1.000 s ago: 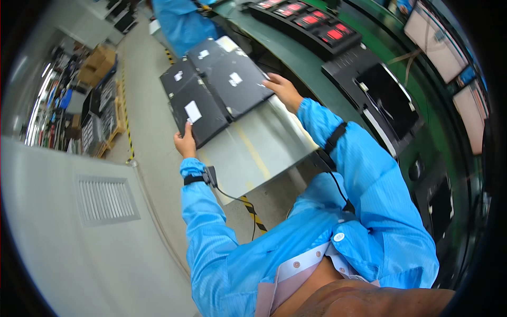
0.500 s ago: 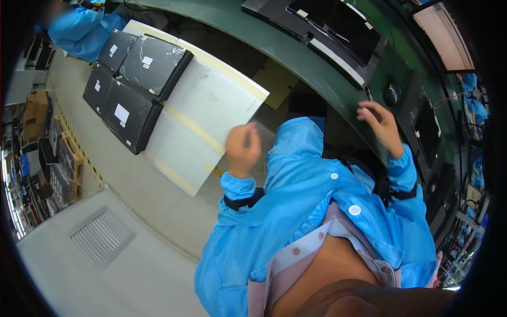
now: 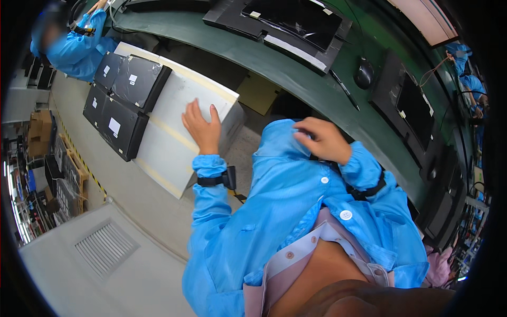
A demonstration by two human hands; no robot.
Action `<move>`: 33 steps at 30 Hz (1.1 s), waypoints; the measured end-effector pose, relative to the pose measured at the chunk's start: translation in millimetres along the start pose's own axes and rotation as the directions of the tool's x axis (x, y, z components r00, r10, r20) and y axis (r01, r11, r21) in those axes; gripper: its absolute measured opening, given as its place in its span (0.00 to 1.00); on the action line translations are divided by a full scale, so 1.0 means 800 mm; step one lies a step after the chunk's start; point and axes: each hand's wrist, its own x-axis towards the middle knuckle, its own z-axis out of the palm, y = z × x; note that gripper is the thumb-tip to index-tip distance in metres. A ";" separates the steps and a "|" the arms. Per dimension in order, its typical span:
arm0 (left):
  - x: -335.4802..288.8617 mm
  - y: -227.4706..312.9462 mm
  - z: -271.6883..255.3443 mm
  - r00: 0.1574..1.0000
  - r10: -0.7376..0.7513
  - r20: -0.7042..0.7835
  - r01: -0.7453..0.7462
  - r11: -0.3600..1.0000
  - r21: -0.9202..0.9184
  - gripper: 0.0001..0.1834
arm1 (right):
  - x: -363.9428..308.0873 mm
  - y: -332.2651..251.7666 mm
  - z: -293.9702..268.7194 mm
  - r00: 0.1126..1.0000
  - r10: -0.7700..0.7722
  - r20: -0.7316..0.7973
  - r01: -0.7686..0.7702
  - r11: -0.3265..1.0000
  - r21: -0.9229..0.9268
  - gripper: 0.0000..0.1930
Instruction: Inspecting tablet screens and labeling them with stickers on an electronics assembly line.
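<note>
My left hand (image 3: 203, 126), fingers spread, is over the bare near part of a white board (image 3: 174, 113) with yellow tape strips; whether it touches the board, I cannot tell. Nothing is in it. Beyond it, several flat black panels (image 3: 117, 130) with white labels lie side by side on the board, some under clear film. Over my blue-covered lap, close to the bench edge, is my right hand (image 3: 323, 140). Its fingers are bent but apart from the thumb, and I see nothing in the grip.
The green bench (image 3: 232, 50) carries a black screen unit (image 3: 296, 24), a pen (image 3: 344, 90), a black mouse (image 3: 364, 73) and another dark screen panel (image 3: 414, 108). A co-worker in blue (image 3: 79, 47) is at the far left. A grey vented cabinet (image 3: 174, 280) stands near left.
My left hand has moved left and forward over the board, and its fingers have spread. My right hand has come left from the bench edge to my lap. The view has shifted to the right.
</note>
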 end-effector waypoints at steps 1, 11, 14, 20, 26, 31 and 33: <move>-0.005 -0.009 0.003 1.000 -0.004 -0.023 0.006 0.996 0.089 0.27 | 0.009 0.015 0.019 1.000 -0.013 0.013 0.013 1.000 -0.003 0.13; -0.020 -0.015 0.021 0.966 -0.033 0.257 -0.066 0.929 0.365 0.39 | 0.109 0.277 0.190 0.731 0.426 -0.533 -0.489 0.872 0.027 0.27; -0.015 -0.009 0.013 0.957 -0.059 0.283 -0.040 0.942 0.333 0.38 | 0.136 0.337 0.252 0.738 0.516 -0.435 -0.575 0.818 -0.006 0.27; -0.007 -0.004 0.002 0.932 -0.083 0.354 -0.013 0.965 0.261 0.40 | 0.164 0.425 0.362 0.691 0.653 -0.309 -0.704 0.705 -0.084 0.28; -0.010 -0.007 -0.011 0.840 -0.199 0.504 0.081 0.966 0.247 0.45 | 0.213 0.523 0.454 0.683 0.679 -0.269 -0.728 0.660 -0.184 0.30; 0.000 -0.001 -0.021 0.796 -0.245 0.553 0.102 0.956 0.276 0.45 | 0.241 0.547 0.474 0.710 0.661 -0.244 -0.704 0.665 -0.248 0.31; 0.000 -0.004 -0.023 0.768 -0.292 0.570 0.157 0.949 0.275 0.47 | 0.244 0.551 0.474 0.698 0.689 -0.196 -0.710 0.631 -0.313 0.31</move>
